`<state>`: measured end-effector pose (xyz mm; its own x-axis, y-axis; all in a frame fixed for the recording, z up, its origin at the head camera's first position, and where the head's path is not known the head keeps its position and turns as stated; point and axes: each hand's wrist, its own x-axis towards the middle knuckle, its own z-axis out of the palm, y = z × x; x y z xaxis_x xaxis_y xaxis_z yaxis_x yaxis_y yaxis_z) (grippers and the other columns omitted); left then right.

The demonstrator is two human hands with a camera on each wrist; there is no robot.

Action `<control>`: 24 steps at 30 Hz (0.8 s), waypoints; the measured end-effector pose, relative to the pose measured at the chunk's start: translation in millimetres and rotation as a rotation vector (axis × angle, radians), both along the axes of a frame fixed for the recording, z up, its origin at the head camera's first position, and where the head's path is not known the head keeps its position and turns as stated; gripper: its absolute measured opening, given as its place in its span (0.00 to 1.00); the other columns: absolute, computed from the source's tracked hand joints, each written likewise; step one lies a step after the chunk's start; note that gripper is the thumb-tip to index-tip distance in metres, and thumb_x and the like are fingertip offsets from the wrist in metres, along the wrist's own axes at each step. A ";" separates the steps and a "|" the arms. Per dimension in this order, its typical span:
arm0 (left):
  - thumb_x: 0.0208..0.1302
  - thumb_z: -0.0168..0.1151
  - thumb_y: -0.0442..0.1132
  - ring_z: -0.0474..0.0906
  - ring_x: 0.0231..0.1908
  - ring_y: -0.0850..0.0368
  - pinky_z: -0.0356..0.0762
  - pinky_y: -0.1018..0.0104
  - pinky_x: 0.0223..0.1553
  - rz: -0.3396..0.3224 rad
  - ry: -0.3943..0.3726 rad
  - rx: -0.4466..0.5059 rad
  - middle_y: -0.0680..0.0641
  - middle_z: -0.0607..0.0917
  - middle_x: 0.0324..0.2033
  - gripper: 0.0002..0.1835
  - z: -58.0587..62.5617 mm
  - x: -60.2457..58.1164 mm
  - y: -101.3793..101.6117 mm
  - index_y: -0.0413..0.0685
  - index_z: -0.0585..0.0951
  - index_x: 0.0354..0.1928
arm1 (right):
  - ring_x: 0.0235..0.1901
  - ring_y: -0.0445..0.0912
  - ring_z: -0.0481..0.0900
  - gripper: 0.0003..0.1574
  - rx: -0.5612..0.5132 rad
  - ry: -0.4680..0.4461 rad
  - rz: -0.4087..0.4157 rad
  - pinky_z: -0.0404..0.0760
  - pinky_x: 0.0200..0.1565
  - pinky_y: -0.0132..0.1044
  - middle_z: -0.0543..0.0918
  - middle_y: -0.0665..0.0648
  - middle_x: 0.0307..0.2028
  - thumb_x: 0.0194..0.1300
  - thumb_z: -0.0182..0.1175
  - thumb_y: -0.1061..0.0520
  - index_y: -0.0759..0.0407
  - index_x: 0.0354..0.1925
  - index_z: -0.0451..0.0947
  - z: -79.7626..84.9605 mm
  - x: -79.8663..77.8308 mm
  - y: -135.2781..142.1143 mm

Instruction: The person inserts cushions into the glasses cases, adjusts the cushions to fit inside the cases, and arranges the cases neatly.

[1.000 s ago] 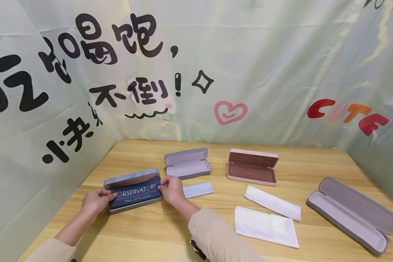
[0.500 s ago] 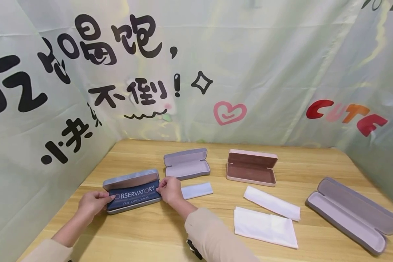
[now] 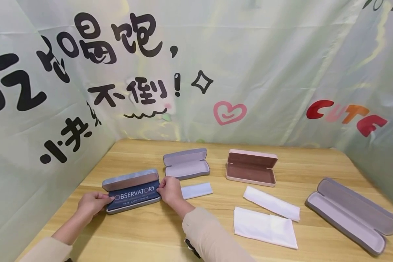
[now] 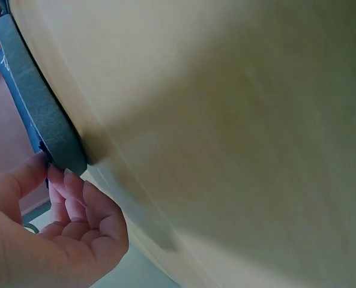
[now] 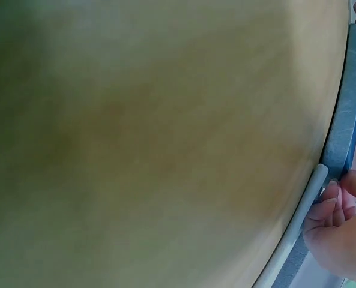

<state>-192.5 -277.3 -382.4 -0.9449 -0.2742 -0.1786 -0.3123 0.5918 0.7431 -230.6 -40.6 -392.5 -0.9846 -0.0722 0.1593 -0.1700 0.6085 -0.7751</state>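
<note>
A dark blue lens cloth [image 3: 135, 196], printed "OBSERVATORY THE OPTICIANS", lies in a blue glasses case [image 3: 130, 179] whose lid stands partly raised. My left hand [image 3: 92, 204] pinches the cloth's left end at the case's side. Its thumb [image 4: 30, 174] presses on the dark cloth edge in the left wrist view, with the fingers curled beneath. At the opposite end my right hand [image 3: 171, 190] pinches the cloth's right corner between thumb and fingers. In the right wrist view the right hand [image 5: 343, 225] is at the end of the case, partly cut off.
A light blue folded cloth [image 3: 197, 190] lies right of my right hand. Behind stand an open lilac case [image 3: 187, 169] and an open pink case [image 3: 252, 178]. Two white folded cloths, a narrow one [image 3: 272, 203] and a wider one [image 3: 264, 227], lie left of an open grey case [image 3: 347, 222].
The cloth sits slightly lower in the blue case, and the lid has a little more gap over it. Both hands keep their pinch with only slight movement.
</note>
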 end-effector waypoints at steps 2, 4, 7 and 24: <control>0.54 0.62 0.40 0.67 0.22 0.59 0.65 0.68 0.22 -0.003 -0.001 -0.017 0.52 0.76 0.20 0.13 0.0 -0.1 -0.8 0.33 0.80 0.29 | 0.20 0.38 0.66 0.16 -0.004 -0.015 0.004 0.66 0.24 0.25 0.69 0.49 0.16 0.49 0.69 0.64 0.60 0.16 0.71 0.2 -0.5 0.0; 0.54 0.62 0.40 0.66 0.21 0.59 0.65 0.68 0.21 -0.007 -0.001 -0.030 0.52 0.75 0.20 0.12 -0.2 0.1 -1.7 0.34 0.80 0.28 | 0.20 0.38 0.66 0.17 -0.005 -0.029 0.007 0.66 0.24 0.25 0.68 0.48 0.16 0.49 0.69 0.64 0.59 0.16 0.70 0.1 -0.8 0.1; 0.54 0.62 0.40 0.66 0.20 0.59 0.65 0.67 0.21 -0.014 -0.002 -0.050 0.52 0.74 0.19 0.12 -1.1 0.0 -2.4 0.34 0.80 0.28 | 0.20 0.38 0.66 0.18 -0.008 -0.052 0.009 0.66 0.24 0.25 0.66 0.48 0.16 0.49 0.70 0.64 0.59 0.16 0.68 0.6 -0.6 0.3; 0.50 0.67 0.45 0.69 0.27 0.53 0.63 0.67 0.27 -0.083 -0.052 -0.182 0.44 0.73 0.24 0.22 -1.2 -2.7 5.1 0.34 0.69 0.32 | 0.21 0.41 0.66 0.21 0.092 -0.070 -0.014 0.64 0.22 0.28 0.66 0.49 0.16 0.48 0.70 0.63 0.56 0.15 0.65 2.0 2.1 -4.7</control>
<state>-195.1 -272.1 -383.6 -0.9565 -0.2279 -0.1821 -0.2917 0.7399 0.6061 -228.5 -45.3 -390.5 -0.9941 -0.0696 0.0830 -0.1081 0.6794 -0.7258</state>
